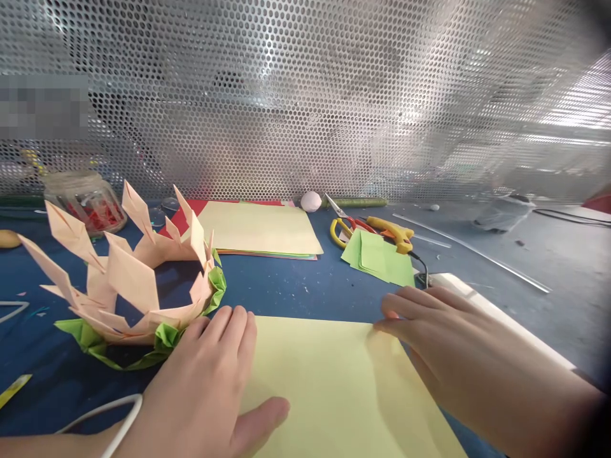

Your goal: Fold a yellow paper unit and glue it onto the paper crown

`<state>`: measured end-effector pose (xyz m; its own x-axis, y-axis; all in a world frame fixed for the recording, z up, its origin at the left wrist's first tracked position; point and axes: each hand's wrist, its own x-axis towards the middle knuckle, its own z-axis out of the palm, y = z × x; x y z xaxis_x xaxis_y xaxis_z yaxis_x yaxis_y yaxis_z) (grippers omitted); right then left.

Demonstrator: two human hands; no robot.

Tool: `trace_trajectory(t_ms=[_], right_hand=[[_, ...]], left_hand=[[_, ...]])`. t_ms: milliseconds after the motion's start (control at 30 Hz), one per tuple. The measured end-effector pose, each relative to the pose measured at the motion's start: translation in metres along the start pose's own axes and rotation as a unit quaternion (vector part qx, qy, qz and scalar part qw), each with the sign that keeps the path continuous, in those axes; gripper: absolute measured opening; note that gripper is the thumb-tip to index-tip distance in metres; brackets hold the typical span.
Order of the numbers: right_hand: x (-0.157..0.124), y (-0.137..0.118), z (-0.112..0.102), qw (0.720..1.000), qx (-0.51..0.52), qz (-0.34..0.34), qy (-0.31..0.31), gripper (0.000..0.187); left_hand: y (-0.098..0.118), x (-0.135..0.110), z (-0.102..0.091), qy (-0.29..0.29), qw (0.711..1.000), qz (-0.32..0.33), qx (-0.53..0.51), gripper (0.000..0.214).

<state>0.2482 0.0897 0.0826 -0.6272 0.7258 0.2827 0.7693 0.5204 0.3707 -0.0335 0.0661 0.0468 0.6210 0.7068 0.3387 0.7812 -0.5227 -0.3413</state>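
Observation:
A sheet of pale yellow paper (pixel 324 388) lies on the blue table in front of me. My left hand (pixel 210 375) rests flat over its left edge, thumb spread out across the sheet. At the far right corner, my right hand (pixel 429 337) has thumb and fingers pinched together on the paper. Close beside my left hand stands a folded-paper ring (pixel 133 273) with pale peach pointed petals and crumpled green paper leaves around its base.
Behind lie a stack of coloured paper (pixel 262 229), small green sheets (pixel 382 257), scissors (pixel 341 222), a yellow glue gun (pixel 391 232) and a white ball (pixel 311 201). A glass jar (pixel 86 200) with red bits stands at the left. A perforated metal screen (pixel 286 95) closes off the back.

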Motion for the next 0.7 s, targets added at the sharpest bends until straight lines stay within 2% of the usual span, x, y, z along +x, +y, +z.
trace_trajectory(t_ms=[100, 233, 367, 433, 500, 567, 633, 700], right_hand=[[-0.007, 0.003, 0.004, 1.0, 0.018, 0.008, -0.01, 0.035], [-0.011, 0.009, 0.007, 0.999, 0.03, 0.033, -0.028, 0.036], [0.001, 0.006, 0.01, 0.995, 0.076, 0.065, -0.021, 0.03], [0.01, -0.005, 0.011, 0.989, 0.129, 0.07, -0.008, 0.028], [0.017, -0.02, 0.011, 0.978, 0.201, 0.056, -0.012, 0.023], [0.022, -0.034, 0.01, 0.925, 0.372, 0.074, -0.038, 0.018], [0.024, -0.045, 0.008, 0.901, 0.424, 0.079, -0.041, 0.016], [0.025, -0.051, 0.007, 0.894, 0.437, 0.087, -0.035, 0.016]], left_hand=[[-0.001, 0.003, -0.001, 0.024, 1.0, -0.008, -0.007, 0.064], [-0.002, 0.003, 0.0, 0.021, 0.998, 0.047, -0.04, 0.061], [0.001, 0.0, 0.007, 0.042, 0.991, -0.015, -0.123, 0.057], [0.002, 0.001, 0.007, 0.017, 0.982, -0.044, -0.181, 0.053], [0.002, 0.007, 0.002, -0.029, 0.961, -0.078, -0.262, 0.045], [0.0, 0.014, -0.006, -0.083, 0.924, -0.116, -0.354, 0.038], [-0.003, 0.02, -0.013, -0.123, 0.884, -0.149, -0.425, 0.034], [-0.005, 0.024, -0.018, -0.142, 0.853, -0.169, -0.472, 0.024]])
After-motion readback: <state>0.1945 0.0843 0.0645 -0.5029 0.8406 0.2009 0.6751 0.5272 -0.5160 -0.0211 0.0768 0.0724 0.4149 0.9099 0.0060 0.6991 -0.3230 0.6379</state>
